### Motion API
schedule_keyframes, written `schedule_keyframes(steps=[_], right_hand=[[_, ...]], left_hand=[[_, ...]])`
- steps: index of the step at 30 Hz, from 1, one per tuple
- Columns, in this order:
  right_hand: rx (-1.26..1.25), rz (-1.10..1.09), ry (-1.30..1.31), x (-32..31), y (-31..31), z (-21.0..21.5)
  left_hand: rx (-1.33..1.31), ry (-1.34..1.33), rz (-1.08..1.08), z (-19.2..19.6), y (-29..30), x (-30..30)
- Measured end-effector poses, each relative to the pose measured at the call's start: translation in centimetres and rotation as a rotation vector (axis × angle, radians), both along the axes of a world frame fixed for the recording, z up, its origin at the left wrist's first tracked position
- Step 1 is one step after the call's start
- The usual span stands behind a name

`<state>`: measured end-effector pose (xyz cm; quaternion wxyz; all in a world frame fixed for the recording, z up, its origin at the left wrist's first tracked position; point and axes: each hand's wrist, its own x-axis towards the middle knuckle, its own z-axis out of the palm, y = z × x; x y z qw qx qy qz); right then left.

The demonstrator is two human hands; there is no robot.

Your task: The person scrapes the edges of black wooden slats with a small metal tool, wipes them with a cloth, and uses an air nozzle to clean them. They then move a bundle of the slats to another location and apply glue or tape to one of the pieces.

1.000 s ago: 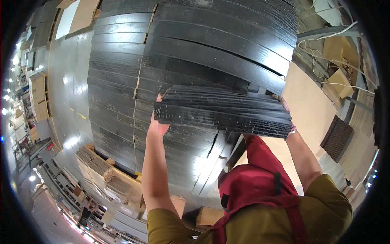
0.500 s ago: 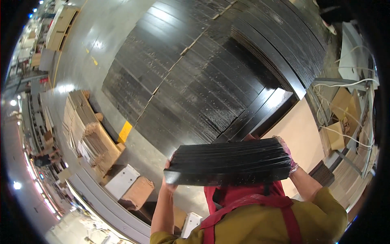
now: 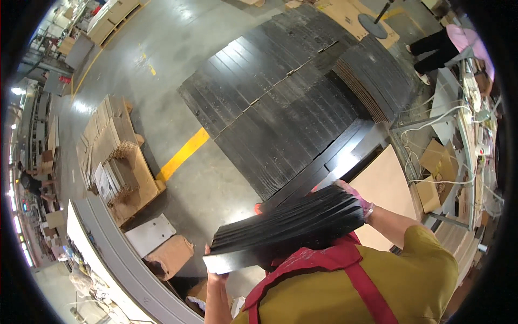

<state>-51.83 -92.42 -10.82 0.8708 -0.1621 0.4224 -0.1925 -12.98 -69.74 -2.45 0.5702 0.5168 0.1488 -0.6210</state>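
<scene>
A thick bundle of long black boards (image 3: 286,229) is carried level with my chest, the boards packed side by side. My left hand (image 3: 214,272) grips its left end from below, with the fingers partly hidden. At the other end my right hand (image 3: 356,197), in a pinkish glove, is closed round the boards. Beyond the bundle lies a broad stack of black boards (image 3: 275,119), laid in rows with a narrow gap running through it. A higher row of stacked boards (image 3: 359,89) stands on its right side.
On the left, a pallet (image 3: 145,197) bears folded cardboard (image 3: 110,146). A grey conveyor-like rail (image 3: 118,259) curves along the lower left. To the right are a pale board (image 3: 386,189), open cartons (image 3: 431,173) and loose white cables (image 3: 431,124). Another person (image 3: 458,46) stands at the far right.
My view has shifted, bringing the other person and more floor into sight. The bundle has moved left and tilted, its left end now lower. Both hands keep their hold.
</scene>
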Motion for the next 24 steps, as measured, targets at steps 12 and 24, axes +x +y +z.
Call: schedule_keyframes(steps=[12,24], right_hand=[[-0.249,0.446,0.456,10.6,-2.5,6.0],[0.182,0.184,0.136,18.3,3.9,9.2]], left_hand=[[-0.173,-0.181,0.24,2.0,10.5,-1.6],[-0.138,0.055,0.347,-0.2,17.4,9.3]])
